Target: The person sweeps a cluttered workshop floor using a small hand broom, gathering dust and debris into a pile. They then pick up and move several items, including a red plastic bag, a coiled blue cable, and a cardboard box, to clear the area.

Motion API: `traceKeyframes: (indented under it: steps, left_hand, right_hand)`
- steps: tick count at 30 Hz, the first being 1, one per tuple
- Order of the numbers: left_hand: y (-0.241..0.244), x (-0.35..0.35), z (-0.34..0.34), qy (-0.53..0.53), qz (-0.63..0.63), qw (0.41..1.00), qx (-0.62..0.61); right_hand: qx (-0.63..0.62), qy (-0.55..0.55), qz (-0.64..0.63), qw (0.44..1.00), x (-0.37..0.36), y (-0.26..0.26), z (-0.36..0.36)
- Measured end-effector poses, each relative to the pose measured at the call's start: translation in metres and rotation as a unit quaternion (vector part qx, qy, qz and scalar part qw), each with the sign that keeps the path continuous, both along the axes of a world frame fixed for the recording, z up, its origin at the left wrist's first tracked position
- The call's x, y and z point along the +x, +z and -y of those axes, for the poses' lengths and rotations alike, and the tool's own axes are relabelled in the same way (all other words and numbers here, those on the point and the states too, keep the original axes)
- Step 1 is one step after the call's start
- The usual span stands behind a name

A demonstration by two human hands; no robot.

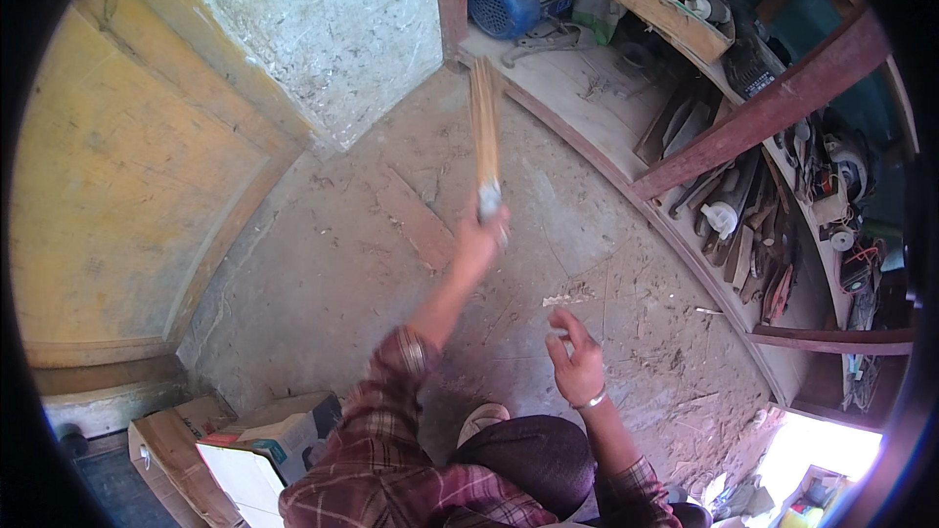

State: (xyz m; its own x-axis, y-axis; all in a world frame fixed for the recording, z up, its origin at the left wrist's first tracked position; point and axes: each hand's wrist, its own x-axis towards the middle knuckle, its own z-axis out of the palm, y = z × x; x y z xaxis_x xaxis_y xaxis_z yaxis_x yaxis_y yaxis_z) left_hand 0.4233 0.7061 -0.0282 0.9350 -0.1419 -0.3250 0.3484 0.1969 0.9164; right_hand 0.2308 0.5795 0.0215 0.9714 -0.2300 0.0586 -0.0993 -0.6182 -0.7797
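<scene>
My left hand (480, 231) is closed around the wrapped, pale handle end of a straw broom (486, 132). The broom points away from me, and its blurred bristle tips reach the foot of the shelf unit at the wall corner. My right hand (578, 367), with a metal bangle at the wrist, holds nothing; its fingers are half curled and apart above the floor. Just beyond those fingers lies a thin pale scrap (565, 300). Dust and bits of debris cover the concrete floor (330, 271). Left of the broom a flat reddish board or slab (417, 216) shows on the floor.
Along the right runs a wooden shelf unit (572, 128) with red-brown posts. It bears a blue electric motor (506, 4), a wooden box of parts (678, 11) and several tools. A yellow panel (132, 183) stands left; cardboard boxes (275, 433) sit lower left. My shoe (480, 419) is below.
</scene>
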Motion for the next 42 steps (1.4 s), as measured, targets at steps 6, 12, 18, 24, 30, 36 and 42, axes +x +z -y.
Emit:
traceKeyframes:
  steps: [6, 12, 18, 24, 30, 36, 42]
  left_hand:
    - [0.006, 0.172, -0.002, 0.104, 0.083, 0.982, 0.134]
    - [-0.022, 0.085, 0.060, -0.084, 0.023, 0.995, 0.053]
    - [0.008, -0.079, 0.074, -0.118, -0.025, 0.990, -0.080]
    - [-0.014, -0.112, 0.142, -0.273, -0.083, 0.956, -0.068]
    - [0.037, -0.196, 0.109, -0.407, -0.153, 0.892, -0.125]
    - [-0.007, -0.175, 0.152, -0.532, -0.163, 0.827, -0.077]
    - [0.044, -0.210, 0.151, -0.644, -0.031, 0.760, -0.082]
  right_hand:
    - [0.079, -0.075, -0.176, 0.978, -0.091, -0.030, 0.019]
    - [0.114, -0.065, -0.207, 0.970, -0.115, -0.042, 0.002]
    - [0.066, -0.071, -0.173, 0.980, -0.119, -0.029, 0.011]
    - [0.085, -0.088, -0.154, 0.980, -0.110, -0.025, -0.002]
    - [0.064, -0.113, -0.229, 0.965, -0.141, -0.023, 0.010]
    - [0.078, -0.090, -0.188, 0.975, -0.136, -0.031, 0.007]
    - [0.073, 0.007, -0.391, 0.918, -0.161, -0.019, 0.027]
